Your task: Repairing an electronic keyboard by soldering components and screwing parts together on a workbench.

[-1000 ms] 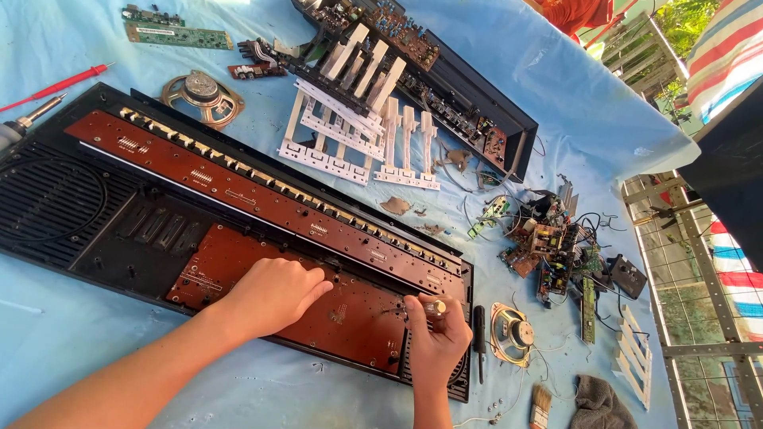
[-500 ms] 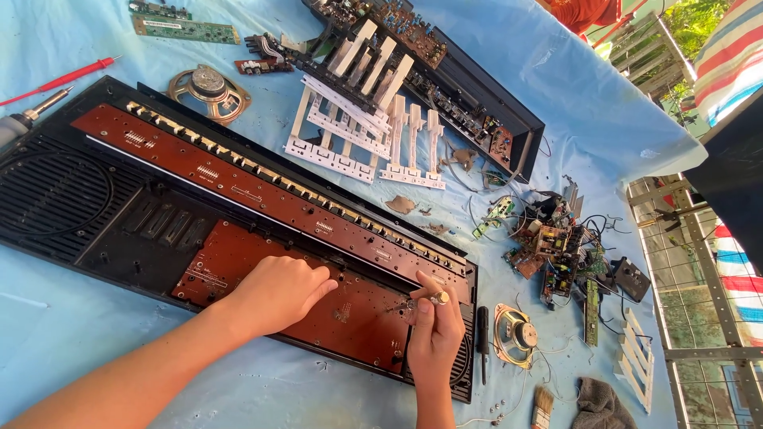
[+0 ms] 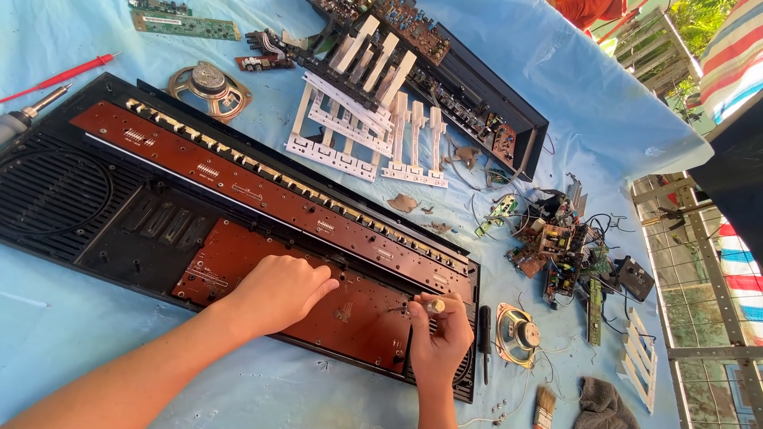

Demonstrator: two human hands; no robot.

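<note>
- left hand (image 3: 274, 294): palm down, fingers together and slightly curled, pressed flat on the brown circuit board (image 3: 262, 274) near the front edge of the black keyboard case (image 3: 56, 199).
- right hand (image 3: 439, 338): fingers pinched around the yellowish handle of a small screwdriver (image 3: 425, 305), its tip on the brown circuit board near the case's right end.
- black keyboard case: lies slantwise across the blue cloth (image 3: 572, 87), speaker grille at its left end, a long brown strip board (image 3: 262, 187) along its back edge.
- black-handled tool (image 3: 484, 338): on the cloth just beside the right hand, at the case's right end.
- small speaker (image 3: 518, 335): just right of that tool, wires attached.
- second speaker (image 3: 210, 84): on the cloth behind the case, near the back left.
- white key pieces (image 3: 362, 119): heaped behind the case, mid cloth.
- second black case half (image 3: 477, 103): along the back edge, filled with parts.
- tangle of small boards and wires (image 3: 560, 250): near the right edge.
- paintbrush (image 3: 544, 407) and grey rag (image 3: 602, 405): front right corner.
- red probe (image 3: 60, 77): back left corner.
</note>
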